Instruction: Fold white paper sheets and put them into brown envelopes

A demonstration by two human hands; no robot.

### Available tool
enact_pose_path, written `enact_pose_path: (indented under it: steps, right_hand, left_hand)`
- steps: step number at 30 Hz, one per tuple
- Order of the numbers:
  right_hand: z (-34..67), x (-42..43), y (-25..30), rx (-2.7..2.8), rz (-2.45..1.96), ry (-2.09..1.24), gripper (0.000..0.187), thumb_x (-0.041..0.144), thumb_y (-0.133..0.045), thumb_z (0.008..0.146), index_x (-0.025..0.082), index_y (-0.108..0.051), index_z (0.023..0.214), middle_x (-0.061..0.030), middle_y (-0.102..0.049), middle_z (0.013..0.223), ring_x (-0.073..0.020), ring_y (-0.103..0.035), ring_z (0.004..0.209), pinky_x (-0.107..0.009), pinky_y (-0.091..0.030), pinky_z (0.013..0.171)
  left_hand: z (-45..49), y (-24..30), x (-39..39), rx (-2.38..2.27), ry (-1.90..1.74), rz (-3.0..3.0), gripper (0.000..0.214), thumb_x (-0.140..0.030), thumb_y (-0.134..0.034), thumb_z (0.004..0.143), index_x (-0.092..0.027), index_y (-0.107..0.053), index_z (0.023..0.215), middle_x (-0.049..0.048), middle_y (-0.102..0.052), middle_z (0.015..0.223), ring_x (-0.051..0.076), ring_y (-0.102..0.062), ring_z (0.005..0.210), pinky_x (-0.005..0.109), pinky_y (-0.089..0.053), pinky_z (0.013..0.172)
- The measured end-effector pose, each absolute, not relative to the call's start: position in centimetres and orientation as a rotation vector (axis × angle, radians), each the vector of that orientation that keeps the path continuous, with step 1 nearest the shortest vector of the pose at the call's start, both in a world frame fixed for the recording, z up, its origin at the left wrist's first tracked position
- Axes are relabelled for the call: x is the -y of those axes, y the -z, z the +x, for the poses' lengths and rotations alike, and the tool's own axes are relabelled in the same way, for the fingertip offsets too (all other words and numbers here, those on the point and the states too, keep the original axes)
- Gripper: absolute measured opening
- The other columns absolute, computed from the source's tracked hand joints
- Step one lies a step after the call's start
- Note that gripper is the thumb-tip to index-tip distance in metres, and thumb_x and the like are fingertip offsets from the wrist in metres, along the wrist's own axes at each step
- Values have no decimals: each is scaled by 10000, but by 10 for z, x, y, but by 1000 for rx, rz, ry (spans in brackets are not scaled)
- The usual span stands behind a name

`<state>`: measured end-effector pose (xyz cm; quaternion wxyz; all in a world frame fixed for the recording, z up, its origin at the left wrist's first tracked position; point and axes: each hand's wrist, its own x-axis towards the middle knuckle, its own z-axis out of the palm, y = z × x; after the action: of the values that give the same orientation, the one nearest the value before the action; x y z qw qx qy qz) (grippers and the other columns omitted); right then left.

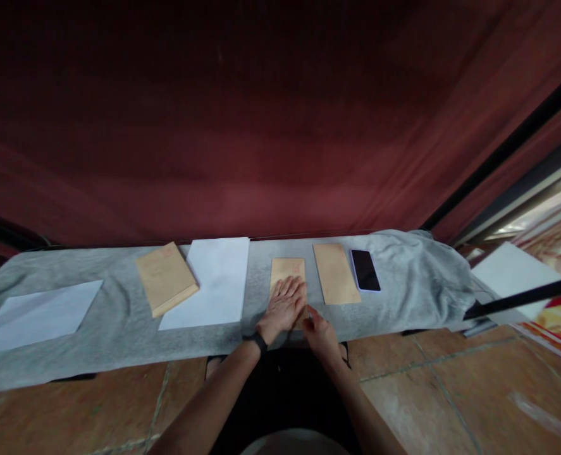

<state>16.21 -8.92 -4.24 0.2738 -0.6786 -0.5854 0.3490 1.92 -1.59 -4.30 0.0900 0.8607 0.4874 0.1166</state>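
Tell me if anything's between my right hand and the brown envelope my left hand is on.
Nothing visible stands in between: your right hand is right by the near end of the brown envelope. Your left hand lies flat over its middle.

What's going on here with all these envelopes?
A person is working on an envelope on a cloth-covered surface. The left hand lies flat on it, while the right hand is curled at its near end; its exact grip is unclear. To the right lie another envelope and a phone. To the left, a pile of envelopes partly covers white paper.
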Motion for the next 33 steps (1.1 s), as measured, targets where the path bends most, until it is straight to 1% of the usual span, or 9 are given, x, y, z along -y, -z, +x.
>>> enact_pose_path:
  steps: [4,9,16,20,24,26,28,30,33]
  right_hand:
    - [162,90,44,1610,-1838,-871,462,203,-482,881,146,-601,1324,-49,-700,725,-201,-673,688,-264,-466,679]
    - [160,90,48,1596,-1889,-834,443,214,-484,882,158,-615,1301,-64,-705,728,-214,-674,666,-281,-491,656]
    - [158,94,56,1596,-1833,-705,410,180,-488,889,175,-626,1276,-89,-707,790,-212,-674,692,-313,-525,700]
    - [159,94,57,1572,-1808,-745,407,199,-504,884,187,-630,1270,-70,-696,764,-205,-666,674,-300,-520,687]
    - [162,92,57,1565,-1807,-823,453,242,-502,876,156,-605,1308,-57,-697,738,-206,-663,694,-294,-508,701]
    - [165,91,57,1503,-1757,-907,478,271,-488,871,140,-594,1318,-42,-697,719,-201,-658,691,-294,-505,711]
    - [167,91,57,1417,-1697,-1028,504,309,-477,868,129,-577,1328,-27,-693,697,-193,-645,647,-292,-505,677]
    - [169,91,56,1330,-1664,-1132,537,349,-485,863,125,-550,1347,-18,-689,696,-181,-617,585,-285,-493,610]
    - [169,91,54,1246,-1623,-1186,566,383,-523,848,142,-522,1360,3,-663,681,-160,-569,522,-270,-464,538]
  left_hand:
    - [26,43,-1,-1498,-340,2535,503,-314,-305,1022,-249,-390,1514,26,-361,1608,224,-226,1513,510,-131,1244]
    - [32,42,-19,-1540,-327,2515,523,-353,-294,1023,-223,-384,1521,44,-349,1612,237,-224,1514,522,-106,1246]
    - [35,45,-33,-1590,-306,2479,540,-333,-289,1013,-216,-365,1536,51,-327,1620,257,-220,1516,526,-102,1244]
    - [32,46,-31,-1548,-288,2488,531,-306,-285,1013,-232,-375,1531,38,-339,1615,260,-213,1518,544,-90,1243]
    - [23,44,-18,-1426,-270,2499,493,-318,-293,1026,-295,-418,1503,11,-377,1599,234,-200,1522,543,-105,1240]
    - [18,41,-7,-1344,-250,2488,480,-338,-300,1033,-305,-427,1495,12,-378,1597,219,-206,1521,526,-117,1241]
    - [11,38,6,-1271,-231,2469,475,-350,-299,1040,-296,-429,1494,23,-387,1592,205,-221,1517,504,-125,1243]
    - [4,37,22,-1220,-240,2460,473,-358,-308,1042,-288,-425,1495,35,-406,1581,190,-235,1512,487,-129,1246]
    - [-9,40,48,-1220,-328,2430,470,-346,-385,1021,-285,-438,1483,50,-429,1567,185,-281,1496,473,-169,1244]
